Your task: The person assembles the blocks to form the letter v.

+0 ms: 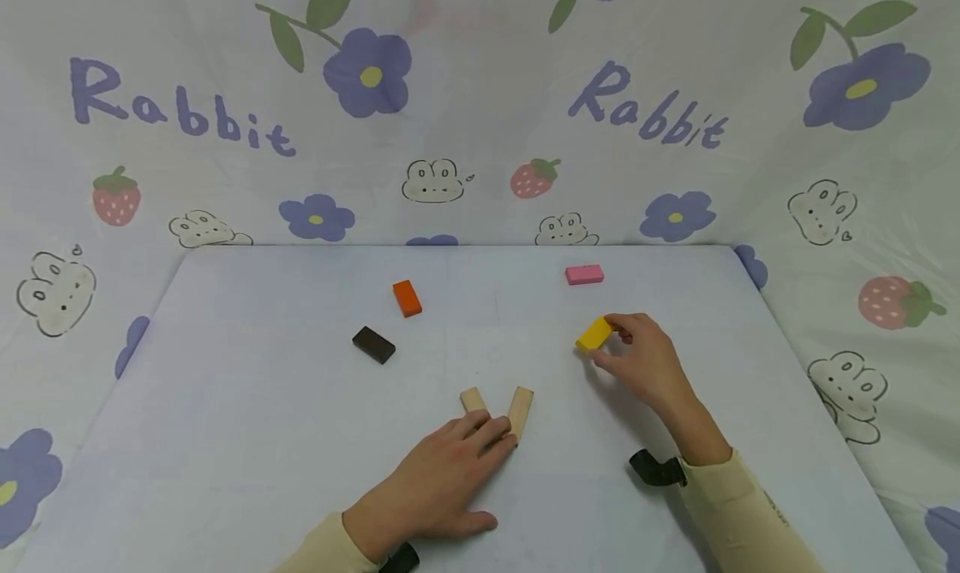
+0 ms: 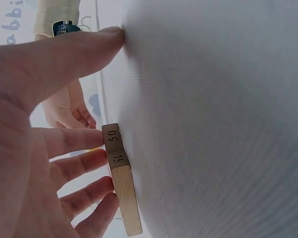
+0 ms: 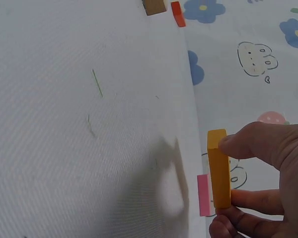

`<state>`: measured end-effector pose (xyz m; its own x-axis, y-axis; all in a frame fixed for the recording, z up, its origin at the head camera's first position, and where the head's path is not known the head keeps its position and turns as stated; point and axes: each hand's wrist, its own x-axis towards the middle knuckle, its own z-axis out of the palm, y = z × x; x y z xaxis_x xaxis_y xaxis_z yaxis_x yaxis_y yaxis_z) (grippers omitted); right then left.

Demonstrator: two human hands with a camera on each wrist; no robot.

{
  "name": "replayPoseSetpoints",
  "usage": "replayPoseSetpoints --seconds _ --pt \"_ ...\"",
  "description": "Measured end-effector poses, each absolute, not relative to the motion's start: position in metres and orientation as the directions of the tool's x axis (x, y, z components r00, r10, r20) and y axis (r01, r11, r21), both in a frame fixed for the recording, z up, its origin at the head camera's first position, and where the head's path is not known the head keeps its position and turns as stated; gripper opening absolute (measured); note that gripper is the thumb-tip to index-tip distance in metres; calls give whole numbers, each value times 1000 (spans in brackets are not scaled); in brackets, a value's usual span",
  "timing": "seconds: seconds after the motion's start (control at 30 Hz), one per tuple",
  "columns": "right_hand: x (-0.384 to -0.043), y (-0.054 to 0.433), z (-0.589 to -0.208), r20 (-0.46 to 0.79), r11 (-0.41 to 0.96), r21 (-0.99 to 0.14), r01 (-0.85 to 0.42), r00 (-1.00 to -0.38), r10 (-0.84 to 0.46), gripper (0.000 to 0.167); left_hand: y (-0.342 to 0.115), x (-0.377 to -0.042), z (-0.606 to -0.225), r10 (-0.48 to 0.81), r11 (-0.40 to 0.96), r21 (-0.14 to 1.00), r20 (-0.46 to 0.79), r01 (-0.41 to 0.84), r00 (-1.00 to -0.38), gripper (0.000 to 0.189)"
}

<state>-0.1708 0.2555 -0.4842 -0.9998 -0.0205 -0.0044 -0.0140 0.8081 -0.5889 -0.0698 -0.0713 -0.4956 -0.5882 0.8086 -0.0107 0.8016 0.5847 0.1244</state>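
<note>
My right hand [image 1: 648, 369] pinches a yellow wooden block [image 1: 594, 335] between thumb and fingers, above the white table. In the right wrist view, the thumb is at one end of the yellow block [image 3: 219, 173] and fingers are at the other. Two plain wooden blocks, left [image 1: 472, 399] and right [image 1: 521, 408], lie angled in a V, their near ends partly hidden by my left hand [image 1: 442, 477]. Its fairly straight fingers rest against them, thumb spread away. Printed numbers show on the ends of these blocks in the left wrist view, one reading 50 [image 2: 111, 137].
Behind the yellow block lies a pink block [image 1: 584, 274]. An orange block [image 1: 407, 298] and a dark brown block [image 1: 373, 345] lie on the left half of the white table [image 1: 225, 440]. A patterned cloth [image 1: 480, 98] hangs behind and at the sides.
</note>
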Motion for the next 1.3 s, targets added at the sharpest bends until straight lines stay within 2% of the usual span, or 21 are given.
replayPoseSetpoints --seconds 1.3 --pt "-163 237 -477 30 795 -601 -83 -996 -82 62 -70 -69 -495 809 585 117 -22 802 -587 90"
